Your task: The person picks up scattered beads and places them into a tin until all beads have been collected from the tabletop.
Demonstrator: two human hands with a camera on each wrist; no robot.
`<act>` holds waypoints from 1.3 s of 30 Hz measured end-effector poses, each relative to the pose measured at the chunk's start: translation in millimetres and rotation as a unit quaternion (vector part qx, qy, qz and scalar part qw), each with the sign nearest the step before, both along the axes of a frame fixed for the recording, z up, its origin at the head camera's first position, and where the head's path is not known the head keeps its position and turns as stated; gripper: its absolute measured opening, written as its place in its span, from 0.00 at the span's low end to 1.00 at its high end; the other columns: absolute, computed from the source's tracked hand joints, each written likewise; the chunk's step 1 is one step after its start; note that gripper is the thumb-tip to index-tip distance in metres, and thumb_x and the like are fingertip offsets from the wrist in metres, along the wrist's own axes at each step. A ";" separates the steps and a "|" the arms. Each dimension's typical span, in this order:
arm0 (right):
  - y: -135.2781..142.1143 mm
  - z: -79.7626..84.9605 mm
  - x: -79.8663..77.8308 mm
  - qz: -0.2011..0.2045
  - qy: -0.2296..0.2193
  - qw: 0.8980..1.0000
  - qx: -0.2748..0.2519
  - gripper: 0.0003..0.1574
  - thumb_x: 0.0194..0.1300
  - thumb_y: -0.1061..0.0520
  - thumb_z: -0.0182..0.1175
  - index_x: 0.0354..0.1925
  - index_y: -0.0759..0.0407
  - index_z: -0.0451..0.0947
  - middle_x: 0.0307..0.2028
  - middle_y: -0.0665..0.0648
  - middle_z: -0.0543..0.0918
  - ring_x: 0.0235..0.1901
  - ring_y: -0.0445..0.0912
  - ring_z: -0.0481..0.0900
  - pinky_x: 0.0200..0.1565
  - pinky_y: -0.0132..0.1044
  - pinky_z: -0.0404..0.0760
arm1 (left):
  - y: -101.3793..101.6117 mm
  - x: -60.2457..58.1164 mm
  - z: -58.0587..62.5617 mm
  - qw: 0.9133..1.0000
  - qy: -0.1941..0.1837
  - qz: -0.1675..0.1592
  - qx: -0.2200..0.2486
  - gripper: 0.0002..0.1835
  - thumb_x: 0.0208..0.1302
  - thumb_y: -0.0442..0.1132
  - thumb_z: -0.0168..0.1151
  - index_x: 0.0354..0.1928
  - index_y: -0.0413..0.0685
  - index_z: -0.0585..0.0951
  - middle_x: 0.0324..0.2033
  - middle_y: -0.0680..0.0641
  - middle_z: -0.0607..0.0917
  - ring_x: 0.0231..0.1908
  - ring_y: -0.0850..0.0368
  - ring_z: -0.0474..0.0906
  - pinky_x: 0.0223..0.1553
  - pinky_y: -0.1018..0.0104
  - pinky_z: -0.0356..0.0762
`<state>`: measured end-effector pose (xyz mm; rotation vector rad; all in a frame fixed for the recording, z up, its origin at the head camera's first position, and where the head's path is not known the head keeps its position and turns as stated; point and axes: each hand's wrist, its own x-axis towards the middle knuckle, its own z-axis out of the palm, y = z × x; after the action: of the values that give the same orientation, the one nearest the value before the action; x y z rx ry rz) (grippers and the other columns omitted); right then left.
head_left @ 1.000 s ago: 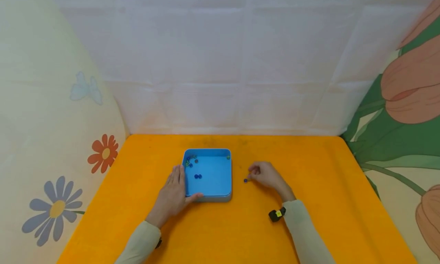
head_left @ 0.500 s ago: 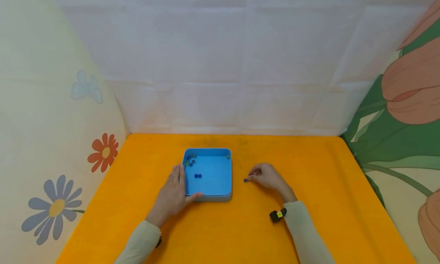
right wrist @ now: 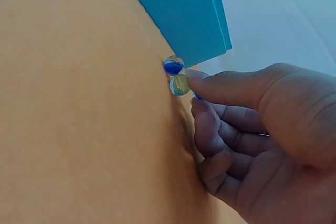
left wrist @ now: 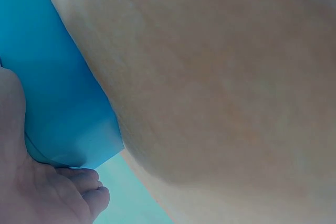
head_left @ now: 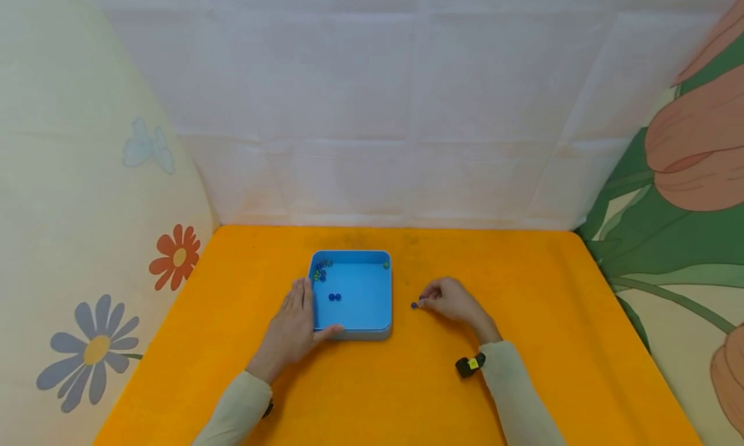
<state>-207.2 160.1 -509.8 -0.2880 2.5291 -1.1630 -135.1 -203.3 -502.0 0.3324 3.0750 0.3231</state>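
Observation:
A shallow blue square box (head_left: 363, 335) stands on the table and holds several glass marbles. My left hand (head_left: 290, 330) lies along the box's left wall with straight fingers, its thumb at the front; the left wrist view shows the hand (left wrist: 47, 198) against the blue wall. Right of the box, my right hand (head_left: 452, 299) is low over the cloth. In the right wrist view, its thumb and finger pinch a marble (right wrist: 197, 96), of which only a blue sliver shows. A clear-and-blue marble (right wrist: 173, 65) and a yellow-green marble (right wrist: 179, 85) sit beside the thumb tip.
An orange cloth (head_left: 372, 394) covers the table. Inside the box, several marbles (head_left: 322, 273) cluster at the back left, two blue marbles (head_left: 334, 297) lie nearer the middle, and a green marble (head_left: 386, 265) sits at the back right. A white sheet (head_left: 372, 110) hangs behind.
A marble inside the box has rolled left into the back-left cluster. My right hand has dipped slightly, and the blue marble beside its fingertips has shifted a little left. My left hand stays put.

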 end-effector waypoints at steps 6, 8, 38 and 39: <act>-0.1 1.0 -1.3 -0.005 0.010 1.000 -0.012 0.07 0.70 0.53 0.70 0.39 0.56 0.88 0.31 0.53 0.85 0.31 0.46 0.78 0.37 0.36 0.79 | -0.7 -0.5 -1.2 1.000 0.002 -0.001 -0.003 0.69 0.63 0.81 0.54 0.82 0.27 0.45 0.82 0.26 0.51 0.81 0.29 0.53 0.78 0.38 0.61; -0.7 2.3 -1.8 -0.004 0.012 1.000 -0.017 0.07 0.71 0.54 0.69 0.40 0.56 0.88 0.32 0.52 0.86 0.31 0.46 0.78 0.38 0.37 0.80 | -0.7 -0.6 -1.3 1.000 0.003 -0.002 -0.002 0.69 0.63 0.81 0.54 0.81 0.27 0.46 0.82 0.26 0.51 0.81 0.29 0.53 0.78 0.38 0.61; -32.5 34.5 -12.3 0.010 0.033 0.998 -0.052 0.07 0.73 0.54 0.67 0.44 0.55 0.88 0.39 0.59 0.89 0.36 0.51 0.84 0.38 0.37 0.84 | 0.1 -0.7 0.4 1.000 0.004 0.001 -0.009 0.69 0.62 0.80 0.56 0.81 0.27 0.46 0.82 0.27 0.51 0.82 0.30 0.50 0.79 0.38 0.59; -34.0 35.6 -12.6 0.012 0.035 0.998 -0.054 0.07 0.73 0.53 0.67 0.44 0.55 0.88 0.39 0.59 0.89 0.36 0.52 0.84 0.38 0.37 0.84 | 0.1 -0.7 0.5 1.000 0.003 0.001 -0.008 0.69 0.62 0.80 0.56 0.81 0.27 0.46 0.82 0.27 0.51 0.82 0.30 0.50 0.79 0.38 0.59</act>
<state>-219.8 126.1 -474.1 -0.3918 2.5192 -1.3051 -135.8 -203.2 -501.5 0.3296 3.0829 0.2978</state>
